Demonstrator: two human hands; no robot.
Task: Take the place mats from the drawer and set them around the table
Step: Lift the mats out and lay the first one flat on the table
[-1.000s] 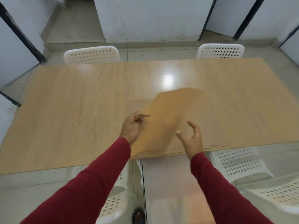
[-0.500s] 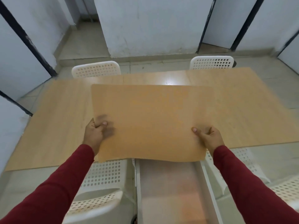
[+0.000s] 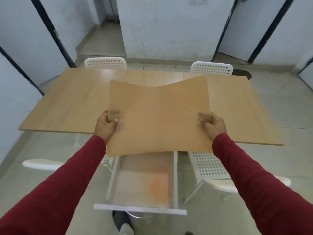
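I hold a large tan place mat (image 3: 159, 116) in the air over the near edge of the wooden table (image 3: 67, 102). My left hand (image 3: 105, 126) grips its left edge and my right hand (image 3: 213, 126) grips its right edge. The mat sags along a crease down its middle. Below it the white drawer (image 3: 142, 209) stands pulled out towards me, with something pale orange lying flat inside; the blur hides what it is.
White perforated chairs stand at the far side (image 3: 105, 62) (image 3: 211, 68) and near side (image 3: 210, 165) (image 3: 42, 164) of the table. Pale walls with dark door frames surround the room. My foot (image 3: 125, 224) is on the tiled floor below the drawer.
The mat went from held by one corner to spread between both hands, and it has risen off the table. I have stepped back, so the open drawer shows fully.
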